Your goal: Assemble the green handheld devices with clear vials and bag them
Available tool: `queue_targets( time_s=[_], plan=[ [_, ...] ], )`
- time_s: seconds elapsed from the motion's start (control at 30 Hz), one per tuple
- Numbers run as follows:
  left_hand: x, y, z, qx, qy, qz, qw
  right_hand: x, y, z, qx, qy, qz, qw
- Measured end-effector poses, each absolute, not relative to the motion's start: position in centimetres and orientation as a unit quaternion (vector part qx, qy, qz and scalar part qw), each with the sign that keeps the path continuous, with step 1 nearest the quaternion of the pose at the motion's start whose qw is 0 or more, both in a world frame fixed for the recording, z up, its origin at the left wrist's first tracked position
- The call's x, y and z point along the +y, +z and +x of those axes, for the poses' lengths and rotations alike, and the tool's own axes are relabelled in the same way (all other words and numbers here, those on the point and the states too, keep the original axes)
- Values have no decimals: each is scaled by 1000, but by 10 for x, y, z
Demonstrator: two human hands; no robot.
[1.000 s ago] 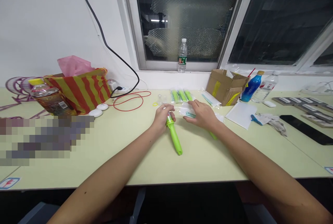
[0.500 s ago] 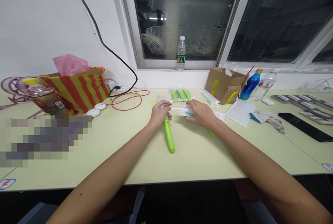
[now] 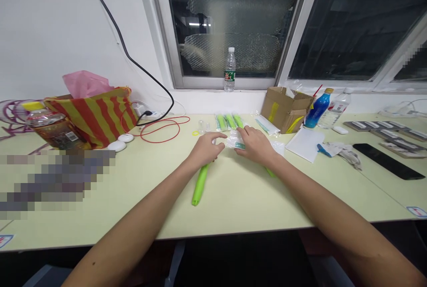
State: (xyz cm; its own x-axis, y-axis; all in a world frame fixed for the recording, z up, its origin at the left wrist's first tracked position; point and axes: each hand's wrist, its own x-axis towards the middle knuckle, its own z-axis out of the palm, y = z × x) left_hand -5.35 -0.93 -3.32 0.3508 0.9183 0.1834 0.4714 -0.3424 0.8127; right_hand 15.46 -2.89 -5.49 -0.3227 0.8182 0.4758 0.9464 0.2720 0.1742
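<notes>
My left hand (image 3: 207, 148) is curled around the upper end of a bright green handle (image 3: 199, 187), with its thumb and forefinger spread apart above. The handle slants down towards the table's front edge; its upper end is hidden by the hand. A clear plastic bag (image 3: 239, 145) with a teal print lies under the fingers of my right hand (image 3: 256, 145), which pinches its edge. Another green piece (image 3: 269, 172) shows partly beneath my right forearm. Several bagged green pieces (image 3: 230, 121) lie behind the hands. Small clear parts (image 3: 202, 126) and a yellow ring (image 3: 195, 133) are beside them.
A cardboard box (image 3: 283, 109), a blue bottle (image 3: 318, 108) and a white sheet (image 3: 306, 144) stand or lie to the right. Beyond are a glove (image 3: 343, 151) and a black panel (image 3: 388, 161). At left are a striped bag (image 3: 100, 120), a drink bottle (image 3: 55, 127) and red cable (image 3: 163, 140).
The green handle's lower end has swung left and towards me. My left thumb and forefinger have spread, while my right hand stays on the plastic bag. The view has shifted slightly.
</notes>
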Motion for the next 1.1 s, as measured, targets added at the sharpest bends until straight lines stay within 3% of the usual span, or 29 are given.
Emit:
queue_targets(
  time_s=[0.5, 0.77, 1.1],
  plan=[
    [-5, -34, -51, 371, 306, 679, 555, -31, -54, 152, -798, -190, -541, 185],
    [-3, -44, -46, 376, 311, 650, 583, -33, -59, 148, -807, -186, -512, 228],
    [-5, -37, -49, 369, 314, 690, 537, -31, -56, 153, -787, -170, -565, 178]
  ],
)
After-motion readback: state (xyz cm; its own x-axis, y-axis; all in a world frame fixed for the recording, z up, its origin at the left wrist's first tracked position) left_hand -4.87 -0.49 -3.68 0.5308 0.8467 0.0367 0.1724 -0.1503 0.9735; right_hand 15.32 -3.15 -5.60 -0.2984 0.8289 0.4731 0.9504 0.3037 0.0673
